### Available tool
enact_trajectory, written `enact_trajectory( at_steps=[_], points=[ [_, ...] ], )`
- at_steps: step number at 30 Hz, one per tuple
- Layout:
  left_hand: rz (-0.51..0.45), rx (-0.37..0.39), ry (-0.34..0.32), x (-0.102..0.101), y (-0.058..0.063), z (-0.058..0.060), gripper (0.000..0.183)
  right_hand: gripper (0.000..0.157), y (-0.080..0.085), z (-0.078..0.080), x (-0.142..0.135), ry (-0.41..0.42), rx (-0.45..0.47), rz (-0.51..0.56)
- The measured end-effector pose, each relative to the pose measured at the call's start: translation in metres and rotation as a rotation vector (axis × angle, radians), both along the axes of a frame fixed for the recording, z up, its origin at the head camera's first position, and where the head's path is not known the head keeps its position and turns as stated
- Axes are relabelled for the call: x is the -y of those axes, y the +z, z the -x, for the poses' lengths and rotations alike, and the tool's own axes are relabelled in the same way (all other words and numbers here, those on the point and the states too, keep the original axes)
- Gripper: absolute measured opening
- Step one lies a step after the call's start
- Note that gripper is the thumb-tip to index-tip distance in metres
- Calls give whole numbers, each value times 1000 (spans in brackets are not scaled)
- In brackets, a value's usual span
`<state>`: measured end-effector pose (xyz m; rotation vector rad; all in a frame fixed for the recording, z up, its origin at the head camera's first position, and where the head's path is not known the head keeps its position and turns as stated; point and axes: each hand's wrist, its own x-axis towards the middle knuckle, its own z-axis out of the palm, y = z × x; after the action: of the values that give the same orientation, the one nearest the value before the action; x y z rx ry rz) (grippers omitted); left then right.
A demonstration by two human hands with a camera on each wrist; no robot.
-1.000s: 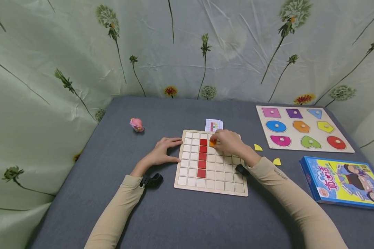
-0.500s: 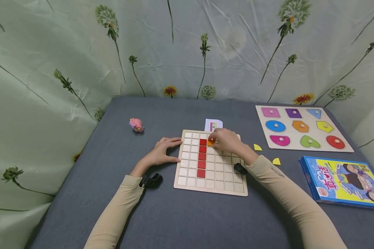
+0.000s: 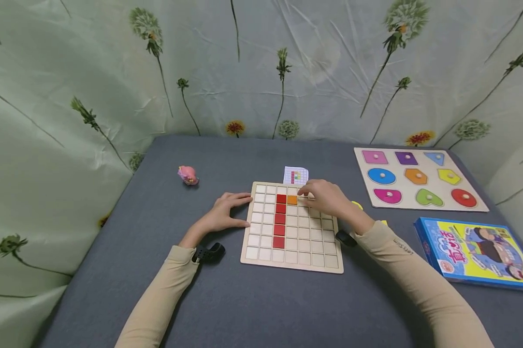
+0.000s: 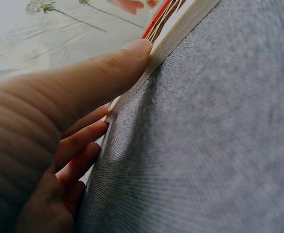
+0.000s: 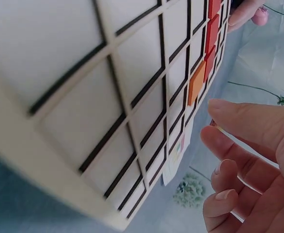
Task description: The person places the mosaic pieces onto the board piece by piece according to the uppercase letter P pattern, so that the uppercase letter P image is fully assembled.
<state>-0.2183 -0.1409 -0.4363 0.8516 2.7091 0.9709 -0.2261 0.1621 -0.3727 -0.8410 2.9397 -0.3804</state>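
Note:
A wooden grid board (image 3: 246,258) with white squares lies in the middle of the table. A column of several red square tiles (image 3: 279,218) fills part of it. At the column's top, an orange square tile (image 3: 292,200) sits in the adjoining cell on the right. My left hand (image 3: 219,213) touches the board's left edge with thumb and fingers spread apart; the left wrist view shows the thumb (image 4: 118,70) against the wooden side. Just right of the orange tile, my right hand (image 3: 329,200) hovers over the board, thumb and forefinger close together, the tile clear of them.
A small printed pattern card (image 3: 295,175) lies behind the board. A shape puzzle board (image 3: 422,203) and a blue-and-yellow box (image 3: 483,251) are at the right. Yellow pieces (image 3: 356,205) lie partly behind the right arm. A pink toy (image 3: 188,175) stands at the back left.
The right hand moved the orange tile left into the cell beside the top red tile, then let it go and drew slightly right. The left hand stays at the board's edge.

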Motion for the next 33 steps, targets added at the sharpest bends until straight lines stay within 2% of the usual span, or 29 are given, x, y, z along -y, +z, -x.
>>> enact_trajectory(
  at_steps=[12,33],
  points=[
    [-5,7,-4,-1,4,-2,71,22,4,-23,-34,-1,-45,33],
    [-9,6,-3,0,0,0,70,24,4,-39,-67,-79,-58,-24]
  ],
)
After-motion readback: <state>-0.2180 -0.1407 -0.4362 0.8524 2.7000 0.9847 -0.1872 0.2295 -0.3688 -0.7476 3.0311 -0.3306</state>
